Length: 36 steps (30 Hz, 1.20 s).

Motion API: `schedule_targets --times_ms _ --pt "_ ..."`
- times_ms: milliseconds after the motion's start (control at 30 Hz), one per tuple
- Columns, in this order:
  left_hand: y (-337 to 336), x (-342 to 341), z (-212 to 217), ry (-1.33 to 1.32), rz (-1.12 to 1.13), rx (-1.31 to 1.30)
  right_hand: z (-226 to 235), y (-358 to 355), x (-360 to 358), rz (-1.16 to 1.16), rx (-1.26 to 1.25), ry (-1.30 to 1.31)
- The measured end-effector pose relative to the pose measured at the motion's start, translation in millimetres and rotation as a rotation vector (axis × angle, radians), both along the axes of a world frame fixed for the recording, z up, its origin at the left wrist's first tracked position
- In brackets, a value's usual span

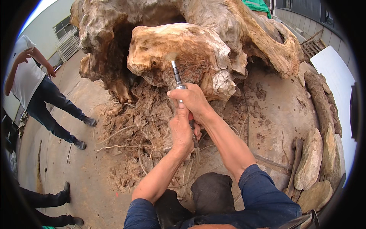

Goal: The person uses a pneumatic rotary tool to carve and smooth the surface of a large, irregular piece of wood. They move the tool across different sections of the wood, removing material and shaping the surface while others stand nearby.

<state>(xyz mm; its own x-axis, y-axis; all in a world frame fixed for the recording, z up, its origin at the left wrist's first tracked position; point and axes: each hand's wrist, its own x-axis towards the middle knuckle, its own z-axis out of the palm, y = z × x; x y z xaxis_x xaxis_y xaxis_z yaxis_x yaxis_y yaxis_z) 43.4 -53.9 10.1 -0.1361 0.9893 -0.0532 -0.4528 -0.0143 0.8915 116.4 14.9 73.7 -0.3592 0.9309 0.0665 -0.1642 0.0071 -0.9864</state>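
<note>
A slim hand-held power tool [176, 72], with a metal front end and a hose at its rear, points away from me at a large root-like mass of wood [179, 42]. Its tip meets, or nearly meets, the pale brown face of a thick stub; a small blur surrounds the tip. My right hand [194, 100] is closed round the metal body, its thumb lying across the top. Just behind and below, my left hand [181, 131] grips the rear part, where some red shows between the hands. Palms and part of the grip are hidden.
A pale hose [197, 160] loops near my knees. Bark crumbs [129, 168] litter the concrete floor around the wood. Rough logs [309, 160] and a white board [335, 84] lie at right. One person [42, 84] stands at left; another's legs [49, 198] show at lower left.
</note>
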Motion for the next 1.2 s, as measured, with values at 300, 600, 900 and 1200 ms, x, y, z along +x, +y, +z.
schedule_targets --times_ms 300,600,900,1200 --pt "-18.6 18.6 -16.4 0.035 -0.116 -0.03 -26.9 -15.8 26.6 -0.137 -0.072 0.014" --pt "-12.2 18.2 -0.1 0.013 -0.062 0.058 -5.6 -6.7 20.8 -0.057 0.07 -0.037" --pt "-18.0 32.4 -15.5 0.191 -0.24 0.034 -16.9 -33.6 52.5 -0.249 -0.015 0.116" --pt "-17.3 20.2 -11.1 0.109 -0.029 0.098 -7.1 -12.8 21.0 -0.046 0.128 -0.03"
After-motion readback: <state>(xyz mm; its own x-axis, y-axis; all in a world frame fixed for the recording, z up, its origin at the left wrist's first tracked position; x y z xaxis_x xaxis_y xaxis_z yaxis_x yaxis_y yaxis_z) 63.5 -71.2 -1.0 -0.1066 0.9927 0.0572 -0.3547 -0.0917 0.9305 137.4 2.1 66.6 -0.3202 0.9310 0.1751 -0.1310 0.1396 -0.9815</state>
